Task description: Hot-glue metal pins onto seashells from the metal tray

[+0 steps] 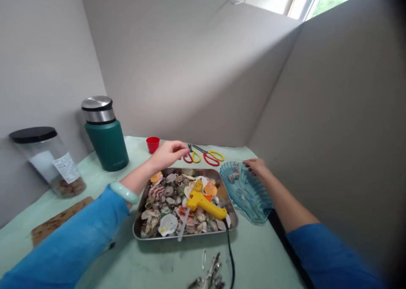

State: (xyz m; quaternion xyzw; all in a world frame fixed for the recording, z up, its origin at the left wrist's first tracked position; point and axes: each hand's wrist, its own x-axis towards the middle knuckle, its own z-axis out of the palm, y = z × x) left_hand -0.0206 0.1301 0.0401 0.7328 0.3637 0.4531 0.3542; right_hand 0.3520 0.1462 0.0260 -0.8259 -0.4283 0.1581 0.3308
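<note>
Two hands work over one tabletop point(165, 263). The left hand point(169, 153), with one pale bracelet point(124, 191) at its wrist, has a narrow grip, thumb and finger nearly meeting just beside two pairs of scissors: one nearer point(192, 152), one farther right point(207, 152); whether it holds anything I cannot tell. The right hand point(256, 167) reaches over the far right edge of one blue dish point(250, 189), its grip partly hidden, so its state is unclear. Silvery pieces point(234, 176), too tangled to count, lie in the dish. Left of that stands one metal tray point(223, 194) of shells point(168, 224), too many to count, with one yellow glue gun point(207, 205) on top. Behind are one red cup point(152, 145) and, farther left, one green flask point(107, 145)
</note>
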